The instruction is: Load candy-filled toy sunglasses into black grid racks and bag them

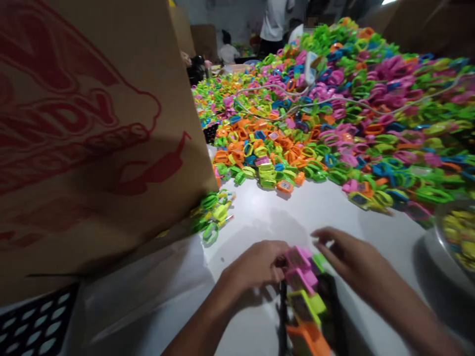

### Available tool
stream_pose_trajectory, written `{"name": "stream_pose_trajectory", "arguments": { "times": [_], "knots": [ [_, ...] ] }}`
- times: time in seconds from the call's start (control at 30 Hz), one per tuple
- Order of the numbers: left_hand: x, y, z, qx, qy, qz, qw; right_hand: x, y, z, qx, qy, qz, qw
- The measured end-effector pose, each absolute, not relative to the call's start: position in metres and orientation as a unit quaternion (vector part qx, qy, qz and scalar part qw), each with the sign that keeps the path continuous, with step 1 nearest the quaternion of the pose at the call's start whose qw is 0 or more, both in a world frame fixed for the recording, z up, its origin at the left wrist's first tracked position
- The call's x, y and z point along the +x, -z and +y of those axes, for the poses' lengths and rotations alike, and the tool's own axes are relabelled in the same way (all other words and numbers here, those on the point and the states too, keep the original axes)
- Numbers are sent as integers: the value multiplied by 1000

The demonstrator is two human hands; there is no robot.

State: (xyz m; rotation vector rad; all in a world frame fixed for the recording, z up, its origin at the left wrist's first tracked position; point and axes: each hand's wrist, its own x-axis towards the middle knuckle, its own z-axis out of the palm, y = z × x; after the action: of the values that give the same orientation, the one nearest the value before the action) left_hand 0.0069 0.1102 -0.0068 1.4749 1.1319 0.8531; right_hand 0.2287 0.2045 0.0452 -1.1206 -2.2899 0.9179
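Note:
Below the middle of the head view, a narrow black tray (282,321) holds a row of plastic toy watches. A pink toy watch (297,258) is at its far end, with a second pink one, a yellow-green watch (302,305) and an orange watch (311,338) nearer me. My left hand (261,262) has its fingers curled against the far pink watch at the tray's left side. Just right of the tray, my right hand (343,252) hovers with thumb and forefinger apart and nothing visible between them. A bit of green (319,262) shows beside the pink watch.
A large heap of coloured toy watches (334,123) covers the back of the white table (267,212), with a pale cord (334,100) across it. A cardboard box (92,198) stands left, a metal bowl (440,232) right. A black perforated crate (37,321) sits lower left. People are behind.

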Motion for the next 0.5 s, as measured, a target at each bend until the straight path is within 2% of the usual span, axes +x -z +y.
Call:
{"name": "stream_pose_trajectory", "arguments": {
  "times": [0.07, 0.17, 0.3, 0.5],
  "knots": [
    [9, 3, 106, 639, -371, 444, 507, 194, -60, 237, -332, -377, -840, 207],
    [10, -7, 98, 634, -356, 439, 528, 117, -67, 263, -176, -476, -855, 108],
    [8, -8, 97, 622, -301, 484, 537, 35, -50, 255, -32, -309, -950, -37],
    [6, 7, 106, 675, -266, 461, 512, 13, -35, 234, 3, -170, -984, -45]
  ]
}}
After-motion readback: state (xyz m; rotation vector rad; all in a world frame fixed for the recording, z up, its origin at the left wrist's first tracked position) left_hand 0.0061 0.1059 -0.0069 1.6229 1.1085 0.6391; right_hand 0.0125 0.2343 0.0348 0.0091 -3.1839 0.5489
